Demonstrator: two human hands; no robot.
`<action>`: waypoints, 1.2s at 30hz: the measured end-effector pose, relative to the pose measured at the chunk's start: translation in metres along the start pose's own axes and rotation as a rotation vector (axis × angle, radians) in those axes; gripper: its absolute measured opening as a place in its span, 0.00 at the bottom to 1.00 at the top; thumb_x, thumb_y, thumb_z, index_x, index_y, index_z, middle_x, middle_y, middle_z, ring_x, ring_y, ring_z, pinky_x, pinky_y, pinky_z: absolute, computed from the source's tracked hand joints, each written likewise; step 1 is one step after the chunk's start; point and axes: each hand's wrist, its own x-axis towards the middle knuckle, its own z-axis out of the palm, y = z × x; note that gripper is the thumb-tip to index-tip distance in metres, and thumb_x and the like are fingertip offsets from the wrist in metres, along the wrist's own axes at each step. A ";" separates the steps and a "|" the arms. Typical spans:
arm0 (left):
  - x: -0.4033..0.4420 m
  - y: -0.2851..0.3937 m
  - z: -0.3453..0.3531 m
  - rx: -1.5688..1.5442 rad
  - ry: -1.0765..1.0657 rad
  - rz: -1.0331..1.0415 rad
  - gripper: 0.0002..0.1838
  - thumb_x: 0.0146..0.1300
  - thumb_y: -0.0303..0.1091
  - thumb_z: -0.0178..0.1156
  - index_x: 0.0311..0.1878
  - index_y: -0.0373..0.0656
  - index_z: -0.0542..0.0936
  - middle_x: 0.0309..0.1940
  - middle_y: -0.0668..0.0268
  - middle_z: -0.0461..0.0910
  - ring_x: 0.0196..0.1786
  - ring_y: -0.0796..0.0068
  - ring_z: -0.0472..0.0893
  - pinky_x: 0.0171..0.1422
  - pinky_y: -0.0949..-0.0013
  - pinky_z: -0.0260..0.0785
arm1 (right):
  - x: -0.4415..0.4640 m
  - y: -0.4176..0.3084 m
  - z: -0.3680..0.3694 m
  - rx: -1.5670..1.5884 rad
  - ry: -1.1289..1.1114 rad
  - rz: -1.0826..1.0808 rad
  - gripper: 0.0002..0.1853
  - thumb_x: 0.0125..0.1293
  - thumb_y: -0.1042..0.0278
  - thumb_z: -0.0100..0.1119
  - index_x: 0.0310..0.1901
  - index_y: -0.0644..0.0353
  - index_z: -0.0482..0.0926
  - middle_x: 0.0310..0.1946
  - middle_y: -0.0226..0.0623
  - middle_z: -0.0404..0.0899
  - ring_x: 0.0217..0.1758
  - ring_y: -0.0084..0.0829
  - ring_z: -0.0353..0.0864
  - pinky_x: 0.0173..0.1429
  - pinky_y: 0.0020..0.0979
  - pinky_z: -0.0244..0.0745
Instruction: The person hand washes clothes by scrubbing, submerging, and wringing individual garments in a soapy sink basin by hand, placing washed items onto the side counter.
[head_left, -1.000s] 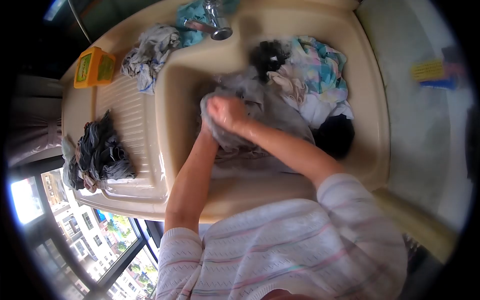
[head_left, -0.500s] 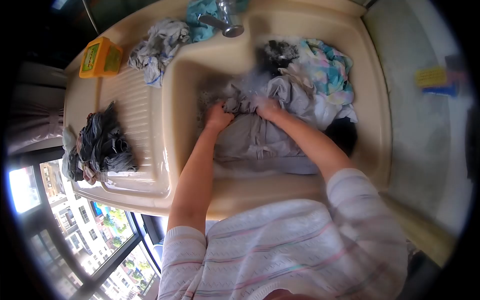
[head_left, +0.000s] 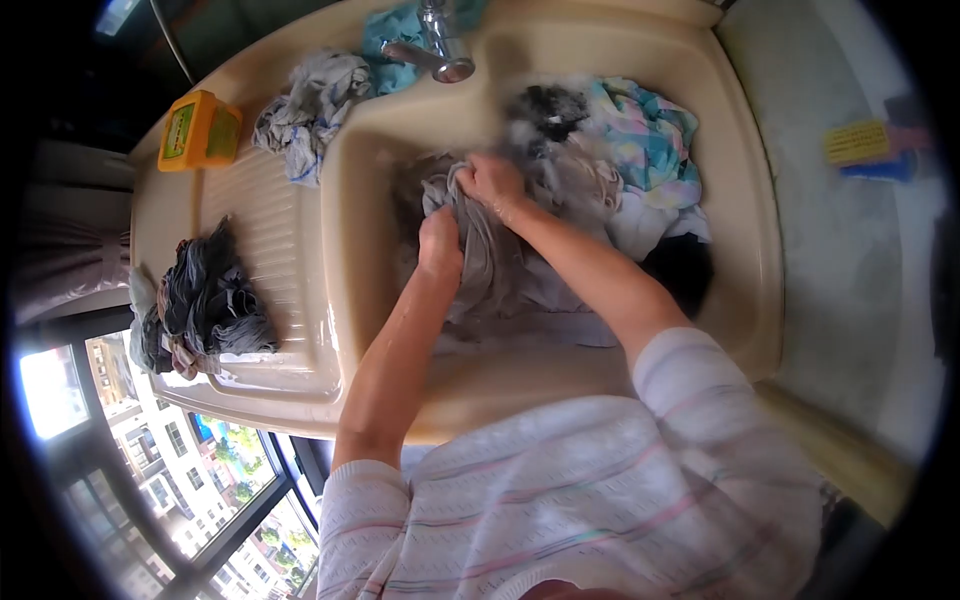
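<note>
A wet grey garment [head_left: 490,262] hangs in folds from both my hands over the basin [head_left: 350,250] of a beige laundry sink. My left hand [head_left: 440,243] is closed on its left side, fingers partly hidden by the cloth. Slightly higher and to the right, my right hand [head_left: 492,183] grips the bunched upper edge. To the right in the basin lie a pastel patterned cloth [head_left: 650,135], a white cloth [head_left: 645,222], and a black cloth [head_left: 682,272]. Another black cloth [head_left: 552,108] sits in suds at the back.
A chrome faucet [head_left: 445,55] stands behind the basin, with a teal cloth [head_left: 395,40] beside it. On the ribbed washboard [head_left: 290,235] lie a grey-white cloth [head_left: 318,105] and dark clothes [head_left: 212,295]. An orange container [head_left: 200,130] stands at the back left.
Both hands have drawn the grey garment up into a bunch. My right hand moved left and back, closer to my left hand. The cloth spread in the basin is now gathered.
</note>
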 end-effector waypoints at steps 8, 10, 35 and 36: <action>0.009 0.001 -0.013 -0.075 -0.150 0.023 0.12 0.53 0.41 0.53 0.34 0.42 0.73 0.35 0.65 0.72 0.39 0.70 0.71 0.43 0.66 0.65 | -0.059 -0.058 -0.019 0.276 -0.093 -0.220 0.14 0.49 0.55 0.60 0.25 0.55 0.69 0.26 0.39 0.73 0.28 0.45 0.76 0.30 0.41 0.70; -0.029 0.033 0.017 0.094 0.080 0.024 0.10 0.53 0.40 0.54 0.30 0.42 0.72 0.30 0.67 0.72 0.33 0.73 0.71 0.38 0.67 0.64 | -0.026 -0.014 -0.008 0.036 -0.113 0.147 0.18 0.57 0.48 0.54 0.25 0.56 0.72 0.20 0.45 0.74 0.25 0.48 0.75 0.29 0.43 0.69; -0.003 0.009 -0.024 0.336 -0.156 0.183 0.16 0.59 0.40 0.49 0.47 0.40 0.73 0.46 0.64 0.73 0.51 0.68 0.71 0.58 0.68 0.61 | -0.040 -0.019 0.044 0.643 -0.237 0.215 0.13 0.60 0.55 0.49 0.34 0.56 0.76 0.32 0.40 0.76 0.35 0.46 0.76 0.46 0.41 0.70; -0.014 0.017 -0.004 -0.039 -0.119 -0.189 0.15 0.59 0.38 0.50 0.45 0.40 0.73 0.46 0.62 0.74 0.51 0.67 0.71 0.58 0.68 0.61 | -0.021 0.013 0.021 0.747 -0.222 0.405 0.15 0.60 0.53 0.48 0.35 0.55 0.77 0.34 0.40 0.78 0.36 0.45 0.77 0.45 0.39 0.70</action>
